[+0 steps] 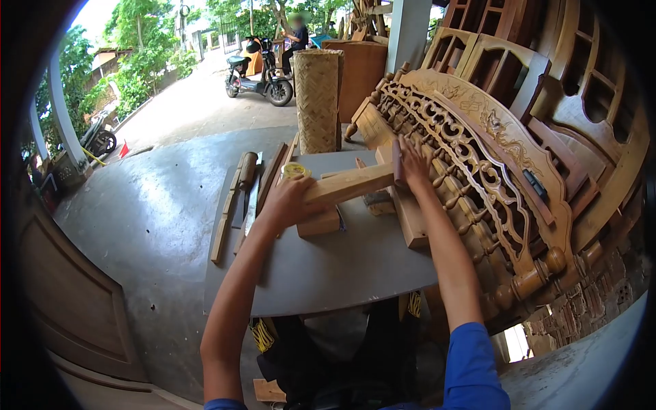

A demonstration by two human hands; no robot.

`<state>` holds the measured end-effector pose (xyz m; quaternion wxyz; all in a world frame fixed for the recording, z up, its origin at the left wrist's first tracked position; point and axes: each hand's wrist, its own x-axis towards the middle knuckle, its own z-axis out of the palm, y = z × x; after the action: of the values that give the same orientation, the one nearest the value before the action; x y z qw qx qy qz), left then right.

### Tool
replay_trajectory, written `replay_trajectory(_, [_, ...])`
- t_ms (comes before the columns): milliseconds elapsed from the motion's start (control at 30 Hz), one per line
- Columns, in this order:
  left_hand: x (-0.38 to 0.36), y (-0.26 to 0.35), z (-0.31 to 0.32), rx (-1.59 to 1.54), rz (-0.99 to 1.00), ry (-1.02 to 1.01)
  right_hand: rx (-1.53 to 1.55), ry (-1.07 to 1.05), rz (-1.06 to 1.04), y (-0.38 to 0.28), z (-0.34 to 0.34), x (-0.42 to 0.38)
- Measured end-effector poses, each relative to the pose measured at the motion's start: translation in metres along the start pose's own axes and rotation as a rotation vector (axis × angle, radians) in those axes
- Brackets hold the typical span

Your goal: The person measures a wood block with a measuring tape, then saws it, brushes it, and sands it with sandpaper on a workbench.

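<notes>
My left hand [287,199] is wrapped round the left end of a squared wooden bar [352,183], which is held up over the grey table [335,273]. At the bar's right end, my right hand [413,164] grips a flat, dark reddish-brown piece [398,162] that stands against the bar's end. Under the bar lie a short wooden block [318,224] and a longer thick beam [408,217]. A roll of yellowish tape [294,169] sits just behind my left hand. My right fingertips are partly hidden behind the dark piece.
Wooden strips [229,212] and a round wooden mallet-like piece [248,171] lie at the table's left. Carved wooden panels [478,137] lean close on the right. Behind the table stands a woven column [318,102]. A person [298,39] is near a scooter [263,78] farther back.
</notes>
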<state>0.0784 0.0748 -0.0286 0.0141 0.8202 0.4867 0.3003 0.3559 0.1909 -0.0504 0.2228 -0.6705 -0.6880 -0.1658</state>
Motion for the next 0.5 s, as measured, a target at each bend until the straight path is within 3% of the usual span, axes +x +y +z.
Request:
replay_trajectory(33, [0.001, -0.001, 0.001, 0.007, 0.007, -0.002, -0.029, -0.007, 0.015, -0.009, -0.007, -0.005])
replay_trajectory(67, [-0.001, 0.0, 0.004, 0.005, 0.009, -0.014, 0.276, 0.113, -0.002, -0.026, -0.008, -0.012])
replay_trajectory(100, [-0.001, 0.005, 0.001, 0.003, -0.066, -0.06, 0.131, 0.012, -0.277, -0.038, -0.011, -0.022])
replay_trajectory(167, [-0.001, 0.003, 0.0, -0.007, -0.029, -0.05, 0.262, 0.121, -0.641, -0.078, -0.021, -0.056])
replay_trajectory(267, [-0.01, 0.006, 0.006, -0.009, -0.039, -0.051, 0.329, 0.04, -0.376, -0.038, -0.002, -0.011])
replay_trajectory(333, [-0.004, 0.007, 0.004, 0.006, -0.056, -0.011, 0.067, 0.132, -0.199, -0.039, -0.007, 0.0])
replay_trajectory(400, [-0.003, 0.008, 0.003, 0.022, -0.086, -0.051, 0.268, 0.13, -0.209, -0.054, -0.009, -0.018])
replay_trajectory(467, [-0.002, 0.012, -0.001, 0.055, -0.102, -0.096, 0.192, 0.107, -0.619, -0.082, -0.024, -0.053])
replay_trajectory(500, [-0.001, 0.011, -0.002, 0.059, -0.088, -0.094, 0.177, 0.096, -0.587, -0.079, -0.024, -0.044])
